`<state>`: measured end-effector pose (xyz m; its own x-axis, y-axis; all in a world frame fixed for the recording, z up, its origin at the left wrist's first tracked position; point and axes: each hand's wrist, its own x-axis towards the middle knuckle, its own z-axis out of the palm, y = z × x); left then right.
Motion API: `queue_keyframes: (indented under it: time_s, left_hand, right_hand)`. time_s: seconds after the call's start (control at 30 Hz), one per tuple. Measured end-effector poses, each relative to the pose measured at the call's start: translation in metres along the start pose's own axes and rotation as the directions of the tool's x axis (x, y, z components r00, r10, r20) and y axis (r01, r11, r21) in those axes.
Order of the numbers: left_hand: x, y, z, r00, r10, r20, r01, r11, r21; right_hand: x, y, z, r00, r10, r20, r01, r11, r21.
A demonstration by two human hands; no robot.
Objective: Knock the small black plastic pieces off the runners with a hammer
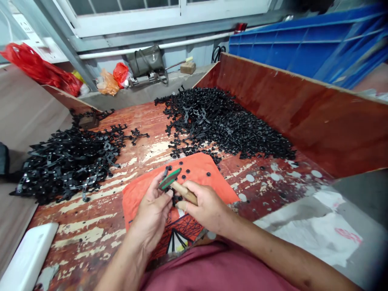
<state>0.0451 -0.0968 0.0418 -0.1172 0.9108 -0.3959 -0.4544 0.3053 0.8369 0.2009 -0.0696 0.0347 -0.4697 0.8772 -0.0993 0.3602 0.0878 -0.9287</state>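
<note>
My right hand is closed round the light wooden handle of a tool with a flat green-edged head, which lies over my left fingers. My left hand is closed on a small black part, partly hidden behind the tool head. Another bit of black part shows between the two hands. Beneath them an orange cloth with a dark printed pattern lies on the worn red table. Several small black round pieces are scattered on the cloth just beyond my hands.
A heap of black jointed parts is at the left, a larger heap at the back right. Red-brown boards wall the right side, with a blue crate behind. A white box-like object lies front left, white sheeting at right.
</note>
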Motion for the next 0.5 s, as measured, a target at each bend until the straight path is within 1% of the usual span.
queue_keyframes:
  time_s: [0.03,0.07,0.1,0.13,0.17,0.2,0.23,0.27,0.3,0.33,0.37,0.4,0.43,0.47,0.5]
  left_hand:
    - [-0.003,-0.003,-0.001,1.0,0.011,0.029,-0.013,0.998,0.067]
    - [-0.005,-0.004,-0.004,0.998,0.018,0.067,-0.029,0.985,0.167]
    - [-0.008,-0.003,-0.009,0.994,0.024,0.105,-0.055,0.949,0.311]
    - [-0.01,-0.001,-0.015,0.991,0.03,0.128,-0.09,0.866,0.492]
    - [-0.012,0.003,-0.022,0.99,0.057,0.127,-0.129,0.723,0.678]
    - [-0.014,0.008,-0.028,0.987,0.116,0.113,-0.157,0.528,0.835]
    - [-0.016,0.013,-0.032,0.974,0.202,0.103,-0.166,0.324,0.931]
    - [-0.017,0.018,-0.035,0.949,0.29,0.124,-0.176,0.163,0.971]
    - [-0.018,0.021,-0.036,0.92,0.354,0.169,-0.205,0.069,0.976]
    - [-0.019,0.022,-0.035,0.9,0.373,0.227,-0.265,0.052,0.963]
    - [-0.02,0.021,-0.032,0.894,0.349,0.281,-0.337,0.108,0.935]
    - [-0.02,0.018,-0.029,0.903,0.293,0.315,-0.385,0.224,0.895]
    - [-0.019,0.015,-0.025,0.921,0.221,0.321,-0.384,0.375,0.844]
    - [-0.018,0.011,-0.022,0.942,0.143,0.304,-0.332,0.527,0.782]
    - [-0.015,0.009,-0.02,0.96,0.081,0.269,-0.256,0.65,0.716]
  right_hand:
    - [0.002,0.001,0.001,1.0,0.0,-0.021,0.0,1.0,-0.007]
    - [0.004,0.003,0.001,0.999,0.003,-0.044,-0.003,1.0,0.002]
    - [0.006,0.005,-0.001,0.998,0.008,-0.065,-0.006,1.0,0.023]
    - [0.007,0.007,-0.002,0.997,0.014,-0.08,-0.01,0.999,0.05]
    - [0.008,0.008,-0.005,0.996,0.023,-0.086,-0.016,0.997,0.079]
    - [0.009,0.009,-0.007,0.996,0.032,-0.078,-0.023,0.994,0.111]
    - [0.01,0.009,-0.008,0.997,0.043,-0.059,-0.033,0.988,0.151]
    - [0.01,0.008,-0.009,0.998,0.052,-0.029,-0.045,0.979,0.198]
    - [0.011,0.006,-0.009,0.998,0.055,0.004,-0.055,0.967,0.247]
    - [0.012,0.004,-0.009,0.998,0.054,0.034,-0.062,0.954,0.294]
    - [0.013,0.003,-0.007,0.997,0.046,0.055,-0.061,0.941,0.333]
    - [0.014,0.002,-0.006,0.997,0.032,0.064,-0.053,0.932,0.358]
    - [0.015,0.002,-0.004,0.998,0.022,0.067,-0.045,0.928,0.37]
    - [0.015,0.002,-0.003,0.997,0.016,0.07,-0.041,0.928,0.371]
    - [0.016,0.003,-0.003,0.997,0.017,0.07,-0.041,0.931,0.362]
